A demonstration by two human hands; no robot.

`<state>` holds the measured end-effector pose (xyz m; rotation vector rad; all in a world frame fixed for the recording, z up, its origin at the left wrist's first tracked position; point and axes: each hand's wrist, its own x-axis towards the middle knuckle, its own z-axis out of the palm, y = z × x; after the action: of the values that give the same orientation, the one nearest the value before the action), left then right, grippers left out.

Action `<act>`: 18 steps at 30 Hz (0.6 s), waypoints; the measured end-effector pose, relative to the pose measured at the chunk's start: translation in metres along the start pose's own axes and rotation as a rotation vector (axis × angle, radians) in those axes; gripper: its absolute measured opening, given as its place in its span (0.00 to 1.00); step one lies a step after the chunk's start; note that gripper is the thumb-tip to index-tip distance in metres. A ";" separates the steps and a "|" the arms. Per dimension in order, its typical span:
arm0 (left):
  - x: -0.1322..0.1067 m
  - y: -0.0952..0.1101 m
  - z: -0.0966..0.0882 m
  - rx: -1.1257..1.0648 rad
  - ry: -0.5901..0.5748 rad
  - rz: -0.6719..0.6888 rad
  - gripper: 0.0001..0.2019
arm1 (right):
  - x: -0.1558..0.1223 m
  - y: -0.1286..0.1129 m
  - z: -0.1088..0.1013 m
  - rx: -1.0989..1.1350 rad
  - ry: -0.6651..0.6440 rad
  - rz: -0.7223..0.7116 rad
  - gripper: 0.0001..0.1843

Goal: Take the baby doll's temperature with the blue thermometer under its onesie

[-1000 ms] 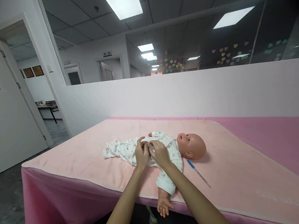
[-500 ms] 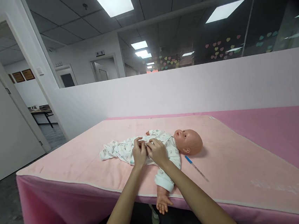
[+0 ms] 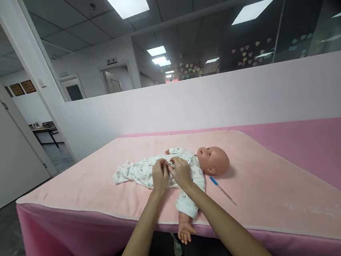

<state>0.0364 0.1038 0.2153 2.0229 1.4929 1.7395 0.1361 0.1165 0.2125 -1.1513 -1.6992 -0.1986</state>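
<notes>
A baby doll in a white printed romper lies on its back on a pink blanket, head to the right. My left hand and my right hand meet over the doll's belly, fingers pinched on the romper's front. One doll arm hangs over the table's near edge. A thin thermometer with a blue end lies on the blanket just right of my right forearm.
The blanket covers a table draped in a darker pink cloth. A white partition wall stands right behind it. An open doorway on the left shows a room with a desk.
My hands stay pinched on the romper with small finger shifts. The view has drifted a little, so the doll sits slightly further left and higher.
</notes>
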 end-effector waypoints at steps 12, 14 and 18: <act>0.005 -0.007 -0.007 0.295 0.262 -0.001 0.10 | -0.006 -0.017 -0.052 0.066 0.140 0.002 0.10; 0.008 -0.004 -0.009 0.296 0.293 -0.008 0.10 | -0.022 -0.011 -0.079 0.054 0.126 0.038 0.08; 0.033 0.013 -0.003 0.292 0.167 0.084 0.10 | -0.065 0.027 -0.126 -0.126 0.051 0.239 0.08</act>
<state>0.0376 0.1182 0.2480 2.1453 1.8347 1.8583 0.2392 0.0154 0.2075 -1.4195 -1.5074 -0.1861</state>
